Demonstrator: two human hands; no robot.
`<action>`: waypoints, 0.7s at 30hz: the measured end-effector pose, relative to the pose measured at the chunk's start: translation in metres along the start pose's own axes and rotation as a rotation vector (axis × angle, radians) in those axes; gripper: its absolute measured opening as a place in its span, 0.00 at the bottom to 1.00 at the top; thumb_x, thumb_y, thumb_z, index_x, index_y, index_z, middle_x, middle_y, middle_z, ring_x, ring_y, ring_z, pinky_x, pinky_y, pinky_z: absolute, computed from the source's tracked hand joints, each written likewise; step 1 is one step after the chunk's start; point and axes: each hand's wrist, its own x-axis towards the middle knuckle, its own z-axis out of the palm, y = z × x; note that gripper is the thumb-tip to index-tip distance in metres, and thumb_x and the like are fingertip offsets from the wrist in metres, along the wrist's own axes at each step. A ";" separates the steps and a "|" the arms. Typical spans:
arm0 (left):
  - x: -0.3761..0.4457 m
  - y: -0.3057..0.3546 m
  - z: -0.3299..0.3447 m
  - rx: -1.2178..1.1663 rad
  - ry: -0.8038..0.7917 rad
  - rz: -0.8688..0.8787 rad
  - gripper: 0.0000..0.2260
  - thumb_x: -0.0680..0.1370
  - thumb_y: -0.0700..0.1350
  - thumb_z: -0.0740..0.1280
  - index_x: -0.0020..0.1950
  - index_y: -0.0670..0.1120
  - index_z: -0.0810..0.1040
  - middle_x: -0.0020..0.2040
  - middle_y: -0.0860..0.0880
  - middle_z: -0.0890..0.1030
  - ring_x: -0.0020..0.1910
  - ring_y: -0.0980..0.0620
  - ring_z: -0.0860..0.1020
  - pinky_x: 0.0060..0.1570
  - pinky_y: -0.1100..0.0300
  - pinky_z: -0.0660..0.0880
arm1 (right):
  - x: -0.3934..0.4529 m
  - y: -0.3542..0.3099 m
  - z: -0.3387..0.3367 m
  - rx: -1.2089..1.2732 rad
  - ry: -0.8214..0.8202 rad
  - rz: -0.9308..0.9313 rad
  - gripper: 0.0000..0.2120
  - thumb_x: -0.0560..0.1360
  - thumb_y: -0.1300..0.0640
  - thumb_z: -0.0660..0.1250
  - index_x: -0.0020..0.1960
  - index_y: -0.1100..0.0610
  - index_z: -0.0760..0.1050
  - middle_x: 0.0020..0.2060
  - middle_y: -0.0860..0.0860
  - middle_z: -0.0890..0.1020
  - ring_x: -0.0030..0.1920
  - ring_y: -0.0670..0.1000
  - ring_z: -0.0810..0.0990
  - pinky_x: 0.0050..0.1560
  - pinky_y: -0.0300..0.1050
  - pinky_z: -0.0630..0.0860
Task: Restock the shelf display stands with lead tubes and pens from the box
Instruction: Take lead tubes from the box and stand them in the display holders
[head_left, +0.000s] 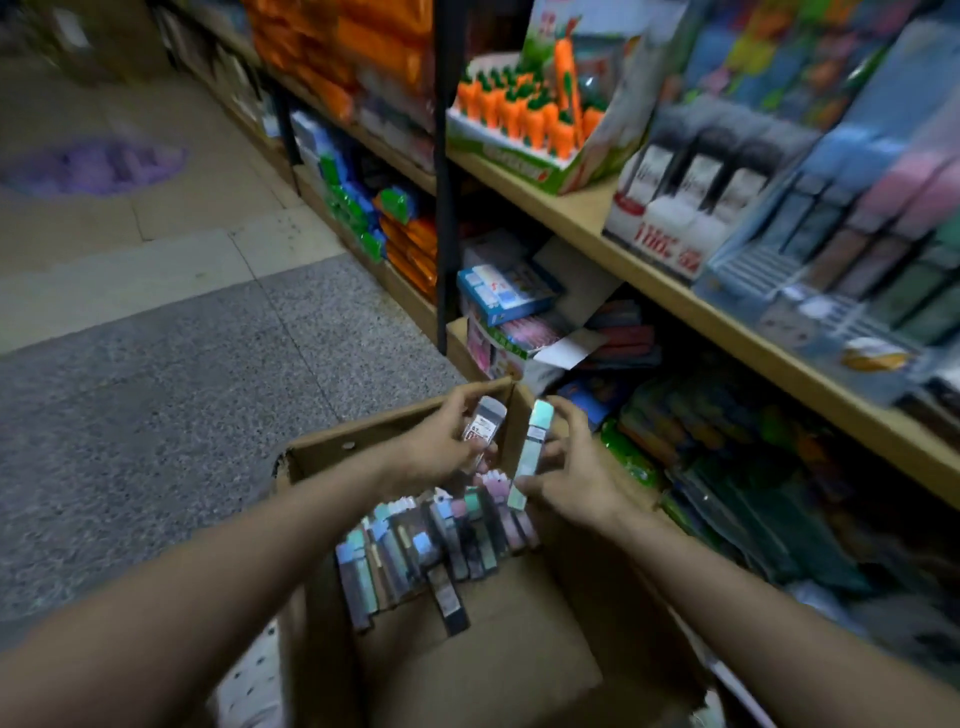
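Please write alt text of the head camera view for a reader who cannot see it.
Over an open cardboard box of lead tubes on a shop floor, the left hand holds a clear tube and the right hand holds a pale green tube. Wooden shelves of stationery stand to the right.
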 end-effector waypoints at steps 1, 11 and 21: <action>-0.003 0.021 -0.003 0.059 -0.049 0.043 0.26 0.80 0.33 0.60 0.69 0.60 0.59 0.49 0.42 0.78 0.40 0.47 0.80 0.46 0.43 0.79 | -0.003 -0.013 -0.012 -0.020 0.021 -0.016 0.45 0.66 0.72 0.75 0.71 0.46 0.56 0.37 0.49 0.79 0.36 0.43 0.82 0.39 0.42 0.81; -0.033 0.121 0.053 0.112 -0.153 0.324 0.22 0.81 0.35 0.60 0.70 0.56 0.62 0.57 0.42 0.78 0.51 0.47 0.80 0.45 0.51 0.81 | -0.061 -0.083 -0.092 -0.090 0.253 -0.168 0.35 0.67 0.65 0.77 0.56 0.40 0.58 0.40 0.56 0.82 0.34 0.50 0.85 0.33 0.42 0.81; -0.005 0.175 0.116 -0.100 -0.196 0.412 0.23 0.81 0.36 0.60 0.73 0.50 0.58 0.49 0.46 0.80 0.39 0.51 0.80 0.41 0.55 0.81 | -0.111 -0.138 -0.226 -0.462 0.739 -0.357 0.22 0.70 0.52 0.76 0.46 0.41 0.62 0.35 0.47 0.79 0.34 0.42 0.81 0.34 0.43 0.78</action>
